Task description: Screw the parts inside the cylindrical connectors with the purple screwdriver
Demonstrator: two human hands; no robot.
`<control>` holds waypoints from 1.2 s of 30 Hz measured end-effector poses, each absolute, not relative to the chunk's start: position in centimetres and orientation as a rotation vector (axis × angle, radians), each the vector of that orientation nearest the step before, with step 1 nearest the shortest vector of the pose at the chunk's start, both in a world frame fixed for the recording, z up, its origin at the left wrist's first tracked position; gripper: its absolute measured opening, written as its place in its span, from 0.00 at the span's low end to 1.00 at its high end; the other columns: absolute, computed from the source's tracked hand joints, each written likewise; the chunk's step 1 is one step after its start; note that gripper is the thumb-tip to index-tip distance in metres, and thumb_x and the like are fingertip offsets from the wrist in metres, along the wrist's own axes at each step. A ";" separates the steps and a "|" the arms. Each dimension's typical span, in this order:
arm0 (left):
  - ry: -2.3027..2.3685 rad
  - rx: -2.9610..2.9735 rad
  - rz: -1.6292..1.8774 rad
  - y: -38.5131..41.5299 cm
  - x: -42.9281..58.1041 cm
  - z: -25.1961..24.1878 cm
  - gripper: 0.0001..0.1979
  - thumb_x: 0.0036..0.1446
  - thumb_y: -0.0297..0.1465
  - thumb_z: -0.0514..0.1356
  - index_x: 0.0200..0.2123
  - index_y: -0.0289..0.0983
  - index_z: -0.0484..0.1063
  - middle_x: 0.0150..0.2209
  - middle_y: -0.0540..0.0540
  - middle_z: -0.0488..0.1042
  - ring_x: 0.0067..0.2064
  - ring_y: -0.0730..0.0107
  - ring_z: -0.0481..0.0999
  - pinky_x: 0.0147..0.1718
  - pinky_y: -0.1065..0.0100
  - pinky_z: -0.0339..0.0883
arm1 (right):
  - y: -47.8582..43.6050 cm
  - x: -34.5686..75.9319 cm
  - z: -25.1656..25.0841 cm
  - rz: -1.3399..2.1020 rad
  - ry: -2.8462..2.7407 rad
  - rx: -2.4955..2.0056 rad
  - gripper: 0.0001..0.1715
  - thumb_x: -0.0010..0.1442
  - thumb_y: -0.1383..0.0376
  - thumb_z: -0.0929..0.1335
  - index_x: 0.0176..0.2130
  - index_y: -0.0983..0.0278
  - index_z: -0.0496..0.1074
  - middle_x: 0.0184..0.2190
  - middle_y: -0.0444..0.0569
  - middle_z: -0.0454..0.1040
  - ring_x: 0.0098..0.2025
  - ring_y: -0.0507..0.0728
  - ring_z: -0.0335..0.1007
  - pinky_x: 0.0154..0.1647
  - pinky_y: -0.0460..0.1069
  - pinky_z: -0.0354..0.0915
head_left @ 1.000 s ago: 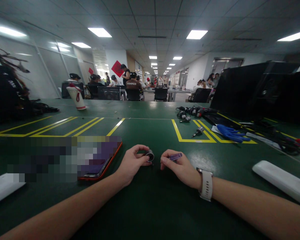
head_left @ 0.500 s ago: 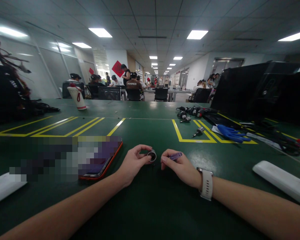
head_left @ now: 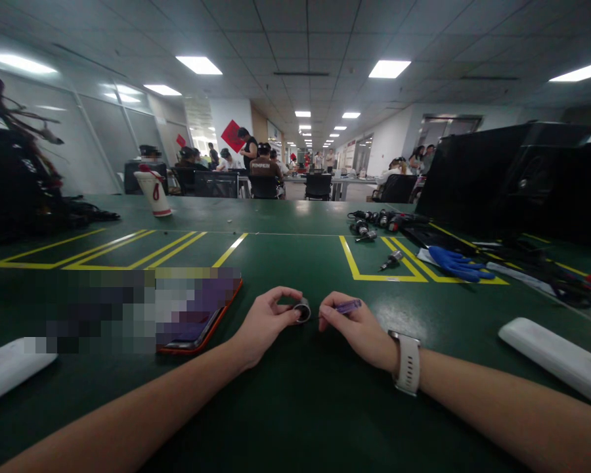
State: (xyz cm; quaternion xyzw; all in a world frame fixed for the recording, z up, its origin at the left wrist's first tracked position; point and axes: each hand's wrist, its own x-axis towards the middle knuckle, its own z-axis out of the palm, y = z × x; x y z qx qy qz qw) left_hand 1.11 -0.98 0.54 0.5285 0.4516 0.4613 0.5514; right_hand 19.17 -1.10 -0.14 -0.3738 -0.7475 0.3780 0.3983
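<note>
Between thumb and fingers, my left hand [head_left: 266,323] grips a small grey metal ring [head_left: 303,310], its opening tilted toward me. Just right of it, my right hand [head_left: 349,324] pinches a thin tool with a purple translucent handle [head_left: 349,306]; the handle points up to the right and the tip beside my fingers is too small to make out. The ring and the tool are apart. A phone with an orange-red edge [head_left: 218,323] lies left of my left hand, partly blurred out.
The green table [head_left: 295,407] carries yellow tape outlines. Metal connector parts [head_left: 391,260] and a blue glove [head_left: 456,263] lie at the right, near a black monitor [head_left: 477,171]. White bars rest at both sides. A cup [head_left: 153,193] stands at the back left. People sit beyond.
The ring in my left hand has turned slightly and shifted a little to the right. My right hand keeps its pinch on the tool, almost unmoved.
</note>
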 end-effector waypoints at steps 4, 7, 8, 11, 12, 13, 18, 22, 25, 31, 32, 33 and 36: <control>1.090 1.250 1.134 -0.8 1.0 0.2 0.13 0.45 0.21 0.63 0.37 0.33 0.70 0.32 0.46 0.77 0.35 0.67 0.77 0.40 0.63 0.69 | -1.2 19.1 0.1 0.937 -1.914 -0.933 0.13 0.61 0.62 0.61 0.27 0.65 0.67 0.24 0.45 0.69 0.28 0.52 0.65 0.32 0.48 0.60; 1.079 1.231 1.163 -0.3 0.7 -0.3 0.13 0.45 0.23 0.63 0.37 0.34 0.71 0.34 0.45 0.77 0.37 0.65 0.77 0.42 0.61 0.69 | -1.4 19.1 0.0 0.871 -1.975 -0.892 0.14 0.60 0.63 0.61 0.25 0.64 0.66 0.23 0.44 0.68 0.27 0.52 0.64 0.31 0.48 0.60; 1.077 1.222 1.176 -0.2 0.6 -0.4 0.12 0.45 0.23 0.64 0.37 0.34 0.71 0.35 0.45 0.77 0.38 0.65 0.77 0.42 0.61 0.69 | -1.4 19.2 0.0 0.827 -2.010 -0.873 0.14 0.60 0.63 0.61 0.25 0.64 0.66 0.22 0.44 0.68 0.27 0.52 0.63 0.30 0.48 0.60; 1.055 1.194 1.213 0.1 0.3 -0.8 0.12 0.45 0.23 0.64 0.36 0.35 0.72 0.37 0.45 0.77 0.40 0.64 0.76 0.43 0.60 0.69 | -1.6 19.3 0.0 0.677 -2.108 -0.825 0.13 0.59 0.64 0.62 0.25 0.64 0.67 0.24 0.45 0.68 0.28 0.52 0.63 0.31 0.48 0.59; 1.045 1.188 1.221 0.2 0.3 -0.9 0.12 0.45 0.23 0.64 0.36 0.35 0.72 0.37 0.45 0.76 0.40 0.64 0.76 0.44 0.60 0.69 | -1.7 19.3 0.1 0.645 -2.120 -0.820 0.12 0.58 0.64 0.62 0.24 0.64 0.67 0.24 0.45 0.68 0.28 0.52 0.62 0.31 0.48 0.59; 1.038 1.184 1.225 0.3 0.3 -0.9 0.12 0.44 0.23 0.64 0.36 0.35 0.72 0.37 0.45 0.76 0.40 0.64 0.76 0.44 0.59 0.69 | -1.7 19.3 0.2 0.638 -2.115 -0.825 0.13 0.58 0.64 0.62 0.24 0.64 0.67 0.23 0.45 0.68 0.27 0.52 0.62 0.30 0.48 0.59; 1.068 1.153 1.250 0.4 0.2 -1.0 0.15 0.42 0.20 0.64 0.36 0.34 0.72 0.37 0.44 0.76 0.40 0.64 0.76 0.46 0.59 0.68 | -1.4 19.0 0.5 0.901 -1.896 -0.935 0.14 0.57 0.64 0.62 0.21 0.63 0.63 0.16 0.41 0.63 0.21 0.50 0.60 0.24 0.46 0.58; 1.033 1.116 1.261 0.3 0.3 -0.8 0.14 0.43 0.19 0.63 0.36 0.34 0.73 0.39 0.43 0.76 0.43 0.63 0.75 0.45 0.60 0.69 | -0.9 18.8 -0.1 1.054 -1.723 -0.910 0.14 0.57 0.61 0.62 0.23 0.64 0.62 0.16 0.41 0.63 0.20 0.50 0.61 0.24 0.47 0.60; 1.045 1.082 1.263 0.1 0.5 -0.5 0.14 0.43 0.18 0.62 0.36 0.34 0.73 0.40 0.42 0.76 0.42 0.62 0.76 0.44 0.60 0.70 | -0.8 18.9 -0.7 1.078 -1.673 -0.847 0.14 0.59 0.60 0.62 0.25 0.64 0.64 0.18 0.42 0.65 0.22 0.51 0.64 0.28 0.48 0.62; 1.073 1.056 1.245 0.0 0.7 -0.3 0.17 0.42 0.20 0.63 0.39 0.32 0.74 0.33 0.43 0.79 0.38 0.63 0.77 0.42 0.62 0.70 | -1.5 19.2 -0.4 0.913 -1.768 -0.733 0.12 0.61 0.59 0.62 0.31 0.63 0.69 0.27 0.46 0.70 0.31 0.53 0.66 0.34 0.49 0.62; 1.073 1.055 1.240 0.0 0.7 -0.4 0.17 0.42 0.20 0.64 0.39 0.32 0.74 0.32 0.43 0.79 0.37 0.63 0.78 0.42 0.61 0.70 | -1.7 19.2 -0.2 0.874 -1.816 -0.753 0.12 0.61 0.60 0.62 0.33 0.63 0.69 0.29 0.46 0.70 0.32 0.53 0.66 0.34 0.49 0.62; 1.070 1.057 1.237 0.0 0.6 -0.4 0.18 0.41 0.20 0.64 0.40 0.32 0.74 0.32 0.43 0.79 0.37 0.63 0.78 0.42 0.61 0.70 | -1.8 19.1 0.0 0.840 -1.856 -0.777 0.12 0.61 0.60 0.62 0.34 0.63 0.70 0.30 0.46 0.70 0.32 0.53 0.65 0.34 0.49 0.62; 1.047 1.073 1.233 0.2 0.4 -0.8 0.18 0.41 0.22 0.65 0.40 0.32 0.74 0.32 0.42 0.79 0.36 0.63 0.78 0.43 0.60 0.69 | -2.1 18.8 0.3 0.759 -1.921 -0.836 0.10 0.61 0.61 0.62 0.36 0.62 0.71 0.31 0.47 0.70 0.33 0.53 0.65 0.35 0.49 0.62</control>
